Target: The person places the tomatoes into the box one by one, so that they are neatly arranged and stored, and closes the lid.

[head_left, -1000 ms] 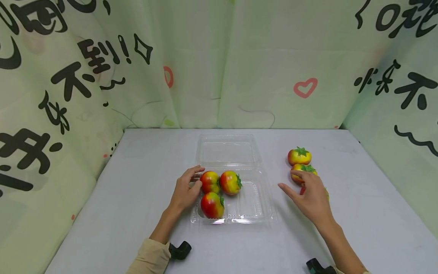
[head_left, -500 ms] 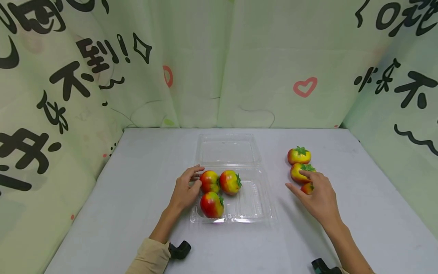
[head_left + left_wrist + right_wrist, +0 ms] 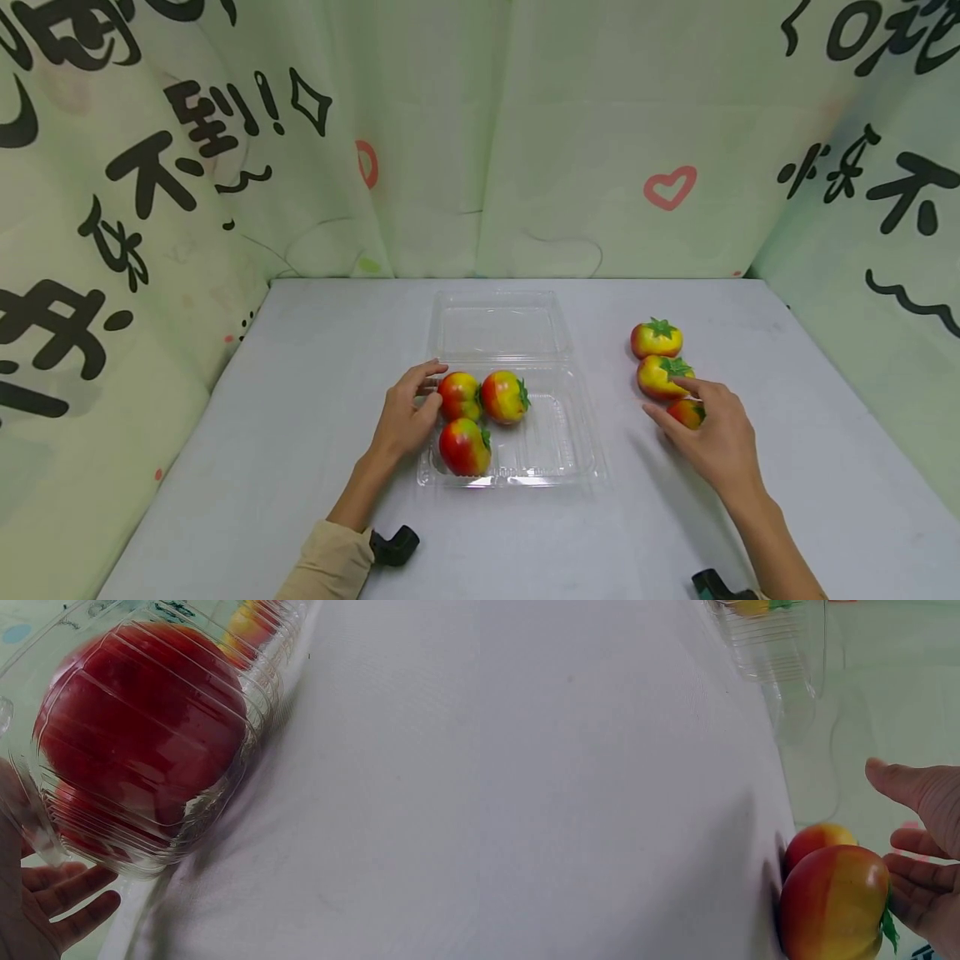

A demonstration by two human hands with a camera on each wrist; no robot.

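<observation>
A white tabletop [image 3: 300, 417] spreads beneath the left hand [image 3: 407, 417] and the right hand [image 3: 716, 437]. Beyond both, past the table's far edge, I see a pale green curtain [image 3: 427, 225] hanging, a red heart [image 3: 670, 187] printed on it ahead of the right hand. Bold black lettering [image 3: 146, 192] covers the cloth left of the left hand; more black characters [image 3: 900, 208] run right of the right hand.

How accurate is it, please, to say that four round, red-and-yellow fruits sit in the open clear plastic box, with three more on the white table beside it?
Only the first count is wrong: the head view shows three round, red-and-yellow fruits, not four, in the open clear plastic box. Three more fruits do lie on the white table beside it.
</observation>
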